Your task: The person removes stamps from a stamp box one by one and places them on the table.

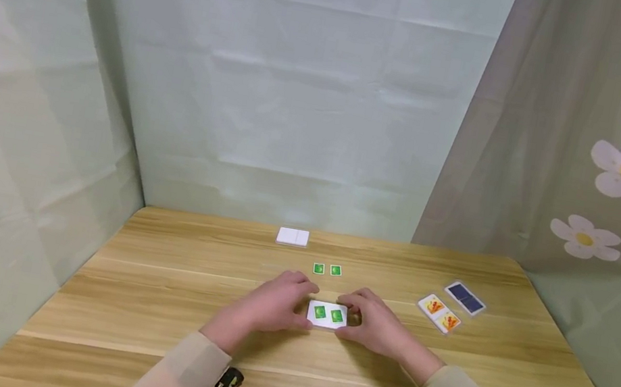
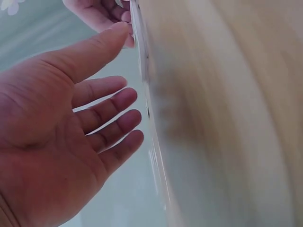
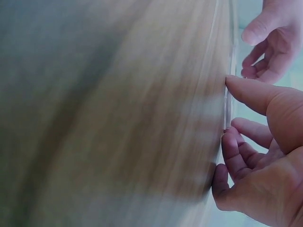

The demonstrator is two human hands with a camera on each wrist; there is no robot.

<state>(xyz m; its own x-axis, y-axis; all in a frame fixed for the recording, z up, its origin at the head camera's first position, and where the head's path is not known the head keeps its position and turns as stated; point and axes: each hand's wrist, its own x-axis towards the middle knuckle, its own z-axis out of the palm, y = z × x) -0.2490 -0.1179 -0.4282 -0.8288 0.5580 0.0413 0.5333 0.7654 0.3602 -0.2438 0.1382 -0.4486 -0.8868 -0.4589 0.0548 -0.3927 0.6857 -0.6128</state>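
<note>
White card with two green squares (image 1: 327, 316) flat on bench (image 1: 144, 303), between hands. Right hand (image 1: 377, 326) pinches its right end; left hand (image 1: 278, 302) loose, thumb at left end. Beyond: orange-picture card (image 1: 439, 314), dark blue card (image 1: 465, 298), two green tiles (image 1: 336, 270), plain white card (image 1: 292, 237).

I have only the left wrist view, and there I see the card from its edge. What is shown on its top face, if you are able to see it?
Observer: Yes, the head view shows two green pictures side by side on the card.
Operator: Thank you. In my picture I cannot make out what lies farther to the right. Do you see something there?
Observer: I do. Past the right hand lies a white card with two orange pictures, with a dark card just behind it.
</note>
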